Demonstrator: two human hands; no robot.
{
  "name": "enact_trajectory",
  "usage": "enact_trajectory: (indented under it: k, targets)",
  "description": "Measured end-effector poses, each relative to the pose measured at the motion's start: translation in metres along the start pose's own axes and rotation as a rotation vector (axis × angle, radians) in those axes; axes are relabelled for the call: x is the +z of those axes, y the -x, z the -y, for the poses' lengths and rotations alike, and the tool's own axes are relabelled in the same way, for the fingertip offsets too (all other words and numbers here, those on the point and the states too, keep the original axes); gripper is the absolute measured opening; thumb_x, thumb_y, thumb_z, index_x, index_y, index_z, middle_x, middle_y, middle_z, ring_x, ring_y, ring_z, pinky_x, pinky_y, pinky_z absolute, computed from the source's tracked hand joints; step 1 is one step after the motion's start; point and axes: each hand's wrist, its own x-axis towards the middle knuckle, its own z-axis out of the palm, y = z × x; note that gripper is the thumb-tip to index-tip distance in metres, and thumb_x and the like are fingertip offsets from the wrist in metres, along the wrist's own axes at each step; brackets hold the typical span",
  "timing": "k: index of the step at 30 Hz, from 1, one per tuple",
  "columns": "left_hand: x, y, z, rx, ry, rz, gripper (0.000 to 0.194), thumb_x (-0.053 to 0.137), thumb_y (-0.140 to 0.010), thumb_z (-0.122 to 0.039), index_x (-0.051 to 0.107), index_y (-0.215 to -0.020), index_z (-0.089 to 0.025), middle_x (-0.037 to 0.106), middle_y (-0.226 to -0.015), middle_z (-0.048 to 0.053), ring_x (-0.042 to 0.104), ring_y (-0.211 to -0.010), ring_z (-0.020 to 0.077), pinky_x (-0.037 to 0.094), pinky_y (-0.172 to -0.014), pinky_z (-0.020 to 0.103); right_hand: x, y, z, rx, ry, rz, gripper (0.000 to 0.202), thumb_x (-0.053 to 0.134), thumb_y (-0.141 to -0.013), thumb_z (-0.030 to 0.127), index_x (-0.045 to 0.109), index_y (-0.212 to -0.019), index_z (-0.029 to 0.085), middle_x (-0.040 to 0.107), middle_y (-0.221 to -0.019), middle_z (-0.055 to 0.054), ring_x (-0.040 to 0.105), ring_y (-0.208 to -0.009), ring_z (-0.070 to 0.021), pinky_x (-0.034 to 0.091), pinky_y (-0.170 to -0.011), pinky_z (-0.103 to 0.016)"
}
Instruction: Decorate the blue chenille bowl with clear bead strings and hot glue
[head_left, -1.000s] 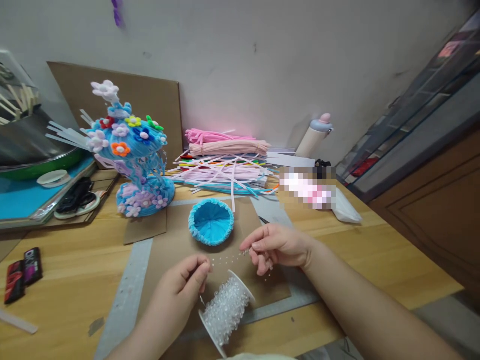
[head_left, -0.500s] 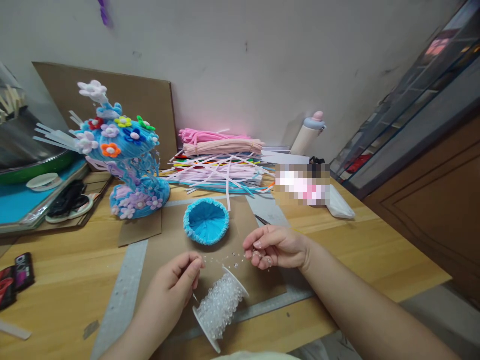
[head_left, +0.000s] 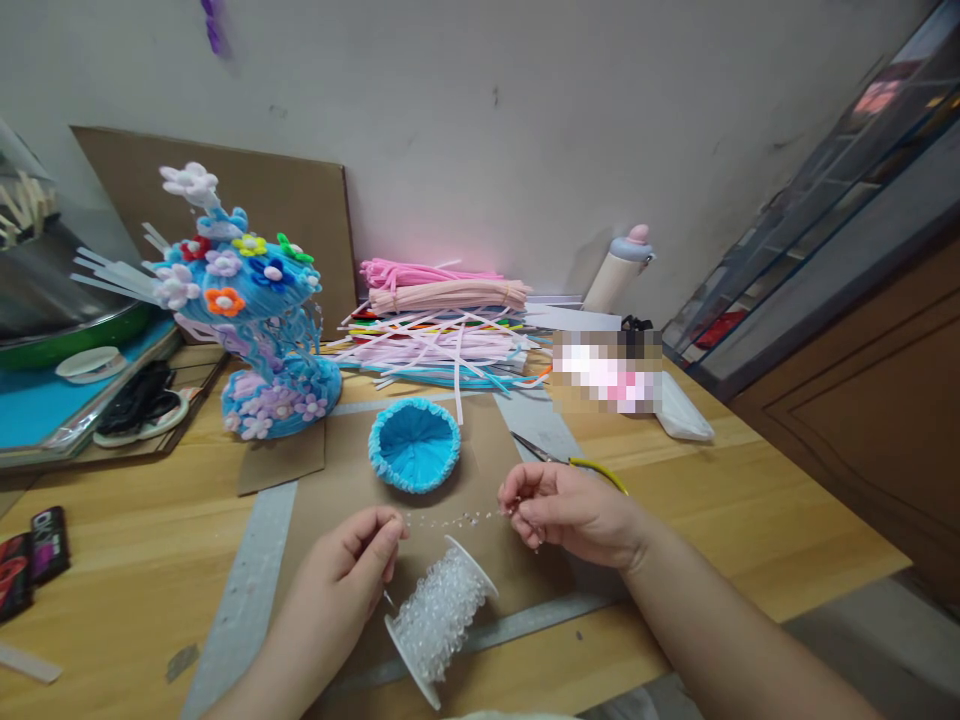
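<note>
A string of clear beads (head_left: pixel 452 521) runs between my two hands, nearly straight and level. My left hand (head_left: pixel 358 560) pinches one end between thumb and forefinger. The fingers of my right hand (head_left: pixel 566 512) are curled closed on the other end. Just below the string, a white spool (head_left: pixel 442 622) wound with clear beads lies tilted on the cardboard. Behind the string sits a fluffy blue bowl-shaped piece (head_left: pixel 415 446), its hollow side facing me. Scissors (head_left: pixel 570 462) with a yellow handle lie behind my right hand, partly covered by it.
On the left stands a blue jellyfish-like craft (head_left: pixel 255 300) covered with flowers. Bundles of pipe cleaners (head_left: pixel 450 330) are piled by the wall. A bottle (head_left: pixel 616 275) stands at the back right. Cardboard (head_left: pixel 322 520) covers a grey mat (head_left: pixel 247 590) on the wooden table.
My right hand has moved slightly right and down and its fingers have closed more. The bead string has gone from slack to nearly taut. My left hand has hardly moved.
</note>
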Motion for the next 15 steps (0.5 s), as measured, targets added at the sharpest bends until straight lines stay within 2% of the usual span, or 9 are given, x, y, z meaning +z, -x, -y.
enact_trajectory:
  k: [4,8,15]
  targets:
    - [0.001,0.0,-0.001,-0.01,0.009,-0.006,0.038,0.051,-0.08,-0.056,0.053,-0.077,-0.018,0.042,-0.051,-0.008,0.033,-0.041,0.0062,0.025,-0.039,0.017,0.003,0.0,-0.008,-0.039,0.05,-0.112,0.02,0.078,-0.069,0.023,0.063,-0.077,0.013,0.063,-0.064,0.002,0.058,-0.053,-0.0067,0.046,-0.049,-0.017]
    - [0.001,-0.001,0.0,-0.009,0.027,-0.019,0.038,0.052,-0.08,-0.056,0.053,-0.078,-0.018,0.041,-0.05,-0.008,0.033,-0.04,0.006,0.025,-0.039,0.016,0.005,0.001,-0.011,-0.073,0.084,-0.2,0.023,0.078,-0.068,0.024,0.061,-0.077,0.013,0.065,-0.06,0.001,0.063,-0.054,-0.0108,0.047,-0.051,-0.02]
    - [0.001,-0.001,-0.005,-0.021,0.106,-0.032,0.041,0.056,-0.076,-0.058,0.053,-0.076,-0.017,0.04,-0.048,-0.009,0.031,-0.038,0.0049,0.025,-0.037,0.016,0.008,0.005,-0.022,-0.154,0.064,-0.323,0.025,0.08,-0.066,0.027,0.062,-0.077,0.015,0.06,-0.06,0.004,0.054,-0.052,-0.0062,0.042,-0.051,-0.018]
